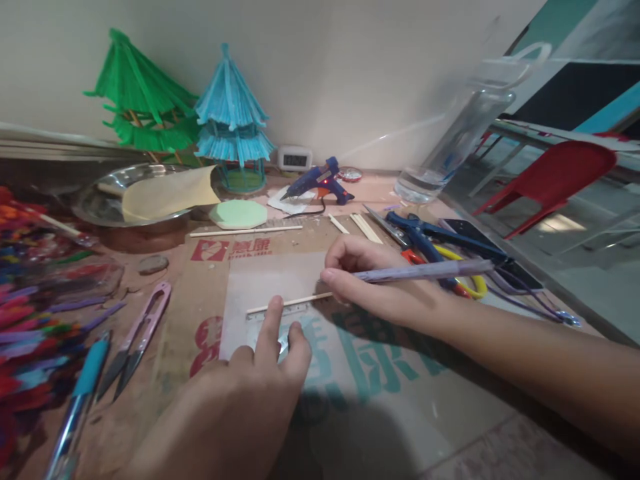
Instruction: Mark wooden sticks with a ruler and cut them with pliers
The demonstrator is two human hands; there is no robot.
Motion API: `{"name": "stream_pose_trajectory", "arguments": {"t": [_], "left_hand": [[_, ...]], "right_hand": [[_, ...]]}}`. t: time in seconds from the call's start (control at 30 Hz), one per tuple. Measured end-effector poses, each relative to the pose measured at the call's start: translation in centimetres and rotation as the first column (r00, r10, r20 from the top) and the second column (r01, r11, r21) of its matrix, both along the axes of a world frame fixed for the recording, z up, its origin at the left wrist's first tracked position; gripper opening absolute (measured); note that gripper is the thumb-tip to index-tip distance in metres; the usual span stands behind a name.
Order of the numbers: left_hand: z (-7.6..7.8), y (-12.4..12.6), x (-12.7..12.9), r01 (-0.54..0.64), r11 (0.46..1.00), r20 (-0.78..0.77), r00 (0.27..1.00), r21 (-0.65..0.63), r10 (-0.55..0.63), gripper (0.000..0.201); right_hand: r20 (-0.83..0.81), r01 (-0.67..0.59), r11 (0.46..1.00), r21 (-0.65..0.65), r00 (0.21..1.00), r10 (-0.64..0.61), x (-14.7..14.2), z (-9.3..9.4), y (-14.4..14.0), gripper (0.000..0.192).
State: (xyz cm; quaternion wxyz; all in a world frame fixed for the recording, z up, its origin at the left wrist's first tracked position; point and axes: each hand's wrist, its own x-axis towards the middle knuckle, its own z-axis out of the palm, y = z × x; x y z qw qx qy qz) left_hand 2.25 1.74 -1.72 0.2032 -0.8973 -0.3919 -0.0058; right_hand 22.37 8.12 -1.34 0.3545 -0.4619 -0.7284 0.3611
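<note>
Stick: a thin wooden stick [287, 303] lies on the cardboard [400, 393], along the far edge of a clear ruler [273, 323], between the two hands.
Stick axis: runs left to right, its right end slightly farther away and hidden under the right hand.
Left hand [250, 400]: fingers spread, index tip pressing down on the ruler just near of the stick; it grips nothing.
Right hand [365, 277]: fingers closed around a pale purple pen [425, 271], its tip at the stick's right end.
Pen axis: barrel points right, almost level.
Right of the hand: blue-handled scissors [425, 237].
Left: pink thread snips [137, 337].
Far: blue glue gun [317, 180].
</note>
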Motion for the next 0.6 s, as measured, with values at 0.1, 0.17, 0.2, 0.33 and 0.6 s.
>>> {"name": "stream_pose_trajectory", "arguments": {"t": [0.1,0.17,0.2,0.33,0.6], "left_hand": [[0.1,0.1,0.1,0.013,1.000,-0.018,1.000,-0.009,-0.013,0.061],[0.2,0.1,0.1,-0.005,0.999,-0.026,1.000,-0.034,0.004,0.064],[0.1,0.1,0.0,-0.017,0.999,-0.038,0.999,-0.045,0.015,0.065],[-0.9,0.2,-0.6,0.028,0.997,-0.035,0.999,-0.070,-0.030,0.067],[-2.6,0.6,-1.5,0.117,0.993,0.038,0.992,0.032,-0.119,0.059]], "right_hand": [[0.003,0.034,0.999,0.043,0.999,-0.034,0.0,-0.9,0.1,0.024],[0.030,0.037,0.995,0.093,0.999,-0.040,0.0,-1.2,0.1,0.028],[0.048,0.038,0.992,0.117,0.998,-0.044,0.1,-1.2,0.1,0.028],[0.108,0.037,0.988,0.151,0.993,-0.054,0.2,-1.2,0.1,0.027],[0.149,-0.003,0.984,0.177,0.989,-0.024,0.2,-1.1,0.1,0.028]]}}
